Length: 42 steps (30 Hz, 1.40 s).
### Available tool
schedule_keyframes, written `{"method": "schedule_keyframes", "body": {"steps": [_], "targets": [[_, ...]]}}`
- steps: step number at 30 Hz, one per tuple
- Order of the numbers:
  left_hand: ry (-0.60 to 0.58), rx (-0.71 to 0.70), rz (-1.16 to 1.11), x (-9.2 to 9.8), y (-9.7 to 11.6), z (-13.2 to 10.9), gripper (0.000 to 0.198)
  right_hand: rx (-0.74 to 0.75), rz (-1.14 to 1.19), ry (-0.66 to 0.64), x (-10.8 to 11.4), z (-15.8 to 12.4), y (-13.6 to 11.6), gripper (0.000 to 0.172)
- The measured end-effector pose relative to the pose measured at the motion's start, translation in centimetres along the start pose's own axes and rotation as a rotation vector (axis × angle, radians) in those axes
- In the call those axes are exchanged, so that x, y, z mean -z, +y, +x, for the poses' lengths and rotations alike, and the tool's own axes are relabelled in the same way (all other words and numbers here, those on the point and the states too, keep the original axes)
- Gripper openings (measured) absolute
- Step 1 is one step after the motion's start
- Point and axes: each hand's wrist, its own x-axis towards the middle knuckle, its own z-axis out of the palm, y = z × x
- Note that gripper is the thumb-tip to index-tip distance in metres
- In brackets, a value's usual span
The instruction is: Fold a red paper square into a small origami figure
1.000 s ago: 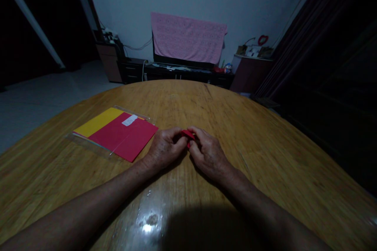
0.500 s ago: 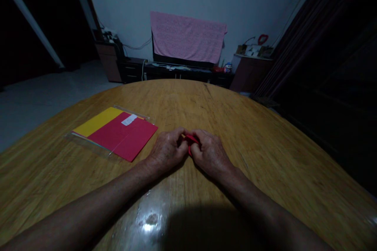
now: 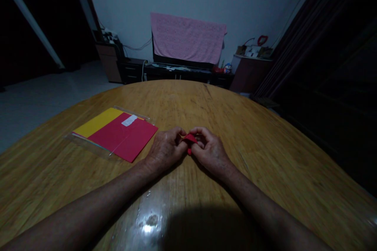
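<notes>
A small folded piece of red paper [image 3: 190,139] is pinched between my two hands over the middle of the table. My left hand [image 3: 167,146] grips its left side with thumb and fingers. On the other side, my right hand [image 3: 212,150] holds it with the thumb low and the index finger curled over the top. A pointed, roof-like fold shows at the top, and a small red end sticks out below between the thumbs. The fingers hide the rest of the paper.
Left of my hands lies a clear plastic sleeve [image 3: 88,144] with yellow paper [image 3: 98,121] and red paper [image 3: 129,137] sheets. The round wooden table [image 3: 265,157] fills the foreground. Beyond it stand a low black cabinet [image 3: 165,76] and a screen draped with a pink cloth [image 3: 188,37].
The red paper has turned and opened out between my fingers, so more of its pointed top shows. My right index finger has lifted and arched slightly. The sleeve of paper has stayed put.
</notes>
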Motion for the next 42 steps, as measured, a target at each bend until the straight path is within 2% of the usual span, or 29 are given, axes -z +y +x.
{"method": "schedule_keyframes", "body": {"steps": [5,9,13,20,24,30,35,38,42], "targets": [[0.072,-0.092,-0.019,0.1,-0.4,-0.1,0.009,0.052,0.073,-0.078,-0.1,-0.3,-0.6,0.036],[0.134,-0.143,-0.022,0.2,-0.4,-0.1,0.011,0.083,0.091,-0.082,-0.1,-0.6,-0.9,0.039],[0.141,-0.154,-0.024,0.3,-0.6,-0.1,0.014,0.106,0.1,-0.094,-0.3,-0.7,-0.7,0.04],[0.149,-0.18,-0.023,0.2,-0.5,-0.3,0.006,0.158,0.044,-0.082,-0.4,-0.7,-0.3,0.039],[0.071,-0.194,0.01,0.1,-0.6,-0.3,0.01,0.161,-0.011,-0.081,0.0,-0.5,0.0,0.034],[-0.082,-0.174,0.159,0.2,-0.8,-0.5,0.012,0.26,-0.323,-0.103,1.0,-0.5,-0.4,0.02],[-0.171,-0.269,0.272,0.4,-1.7,-0.6,0.015,0.336,-0.484,-0.211,1.7,-0.7,-0.4,0.024],[-0.225,-0.355,0.233,0.7,-2.3,-0.5,0.017,0.363,-0.54,-0.261,2.1,-0.7,-0.4,0.022],[-0.228,-0.453,0.159,1.3,-2.8,-0.3,0.017,0.379,-0.57,-0.308,2.4,-0.6,-0.7,0.022]]}}
